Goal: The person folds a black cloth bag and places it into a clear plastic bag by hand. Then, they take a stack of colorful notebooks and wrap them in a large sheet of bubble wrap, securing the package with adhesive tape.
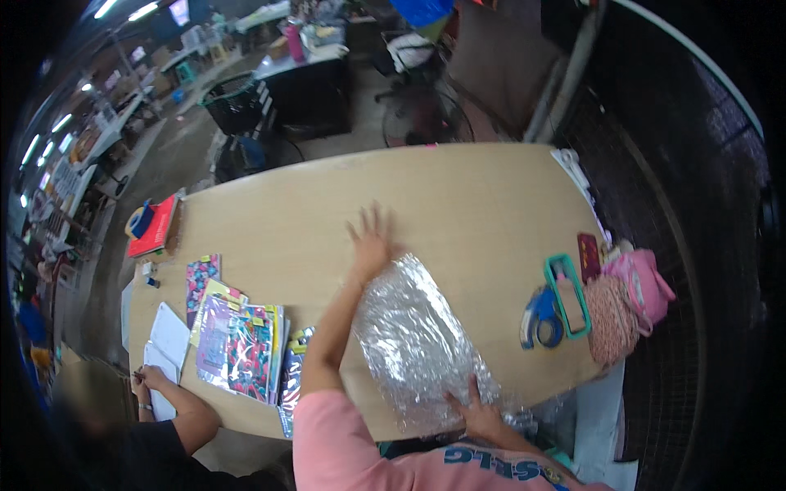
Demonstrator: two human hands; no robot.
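Note:
A long piece of clear, crinkled plastic film point(417, 331), perhaps a flat bag or sleeve, lies on the pale wooden table point(286, 196) in front of me. My left hand point(373, 250) is stretched out at its far end, fingers spread and a little blurred, touching the table or the film's edge. At the near end my right hand point(483, 417) rests on the plastic with fingers apart. Neither hand is closed round anything. More loose plastic bunches by the table's near edge, partly hidden by my right arm.
Left of my arm is a stack of plastic-wrapped patterned notebooks point(250, 348). A co-worker's hands point(147, 376) hold a pen over an open notebook point(169, 331). To the right lie a blue tape dispenser point(540, 319), a teal-framed phone-like object point(566, 295) and a pink bag point(640, 282).

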